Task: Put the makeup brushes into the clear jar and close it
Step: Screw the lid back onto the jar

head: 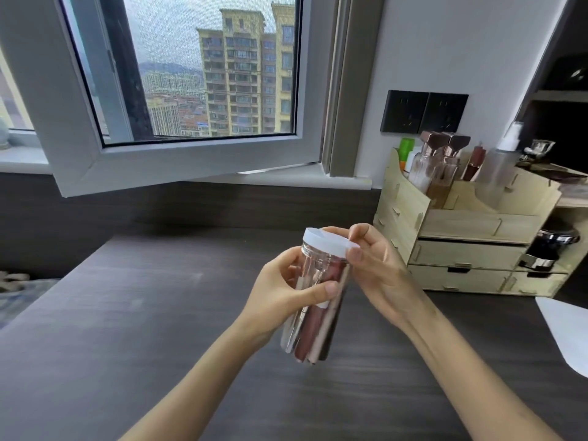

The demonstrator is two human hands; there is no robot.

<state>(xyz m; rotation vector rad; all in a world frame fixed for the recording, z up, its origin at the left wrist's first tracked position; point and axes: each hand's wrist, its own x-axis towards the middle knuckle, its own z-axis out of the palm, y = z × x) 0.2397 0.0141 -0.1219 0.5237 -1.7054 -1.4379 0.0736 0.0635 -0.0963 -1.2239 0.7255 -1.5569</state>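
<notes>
A tall clear jar (313,326) is held tilted above the dark desk (127,329), its top leaning away from me. Inside it stand several makeup brushes (305,338) with rose and dark handles. My left hand (280,294) wraps around the jar's middle, thumb across the front. A white lid (324,241) sits on the jar's mouth. My right hand (372,259) grips the lid's right edge with thumb and fingers.
A pale wooden organiser (471,237) with drawers and bottles stands at the back right of the desk. A white sheet (566,332) lies at the right edge. An open window sash (178,160) juts over the desk's back left.
</notes>
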